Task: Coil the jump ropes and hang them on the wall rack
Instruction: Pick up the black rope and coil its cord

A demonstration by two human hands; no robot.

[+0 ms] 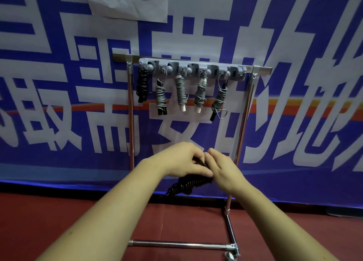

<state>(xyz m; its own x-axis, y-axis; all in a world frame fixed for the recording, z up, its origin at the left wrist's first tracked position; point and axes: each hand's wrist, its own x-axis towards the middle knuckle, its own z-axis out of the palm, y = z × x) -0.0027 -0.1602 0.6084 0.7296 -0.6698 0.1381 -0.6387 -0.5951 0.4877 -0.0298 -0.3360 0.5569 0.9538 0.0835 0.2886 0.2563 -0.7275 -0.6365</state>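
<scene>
A black jump rope (188,184), wound into a tight bundle, is held well below the middle of the grey hook rack (192,67). The left hand (182,160) is curled round the bundle's upper part. The fingers of the right hand (224,168) are closed narrowly on the same end, likely so that the last turn is tucked in and the coil is kept from springing loose before it is lifted.

5 coiled ropes (180,92) are hung from the rack: 1 black at its left end and 4 grey to the right of that. 1 hook (242,75) at the rack's right end appears free and is judged the likely target. The rack is carried on a chrome stand (130,123), whose right upright runs close to that hook and could be brushed. A blue banner (59,103) is hung behind the rack, and a paper sheet (127,3) is fixed above it.
</scene>
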